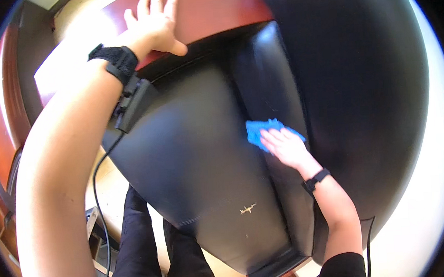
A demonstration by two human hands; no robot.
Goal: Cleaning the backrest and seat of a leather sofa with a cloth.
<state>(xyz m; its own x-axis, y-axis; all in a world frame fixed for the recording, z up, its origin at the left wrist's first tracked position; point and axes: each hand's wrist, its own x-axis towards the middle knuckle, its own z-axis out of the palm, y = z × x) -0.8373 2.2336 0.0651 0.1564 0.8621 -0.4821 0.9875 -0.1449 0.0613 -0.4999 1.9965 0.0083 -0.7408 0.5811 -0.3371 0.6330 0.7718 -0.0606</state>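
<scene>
A blue cloth (258, 132) lies under the fingers of my right hand (284, 145), pressed against the lower backrest (273, 92) of a black leather sofa. My left hand (156, 25) rests with spread fingers on a reddish-brown wooden armrest (213, 11) and holds nothing. Below my hands is the black leather seat (191, 140). A torn patch (248, 209) in the seat's cover shows pale material.
The tall upper backrest (356, 71) curves along the right. A black device (134, 104) with a cable (97, 186) hangs by my left wrist. Another wooden furniture piece (2, 111) stands at the left. My black-trousered legs (136, 241) are by the seat's front edge.
</scene>
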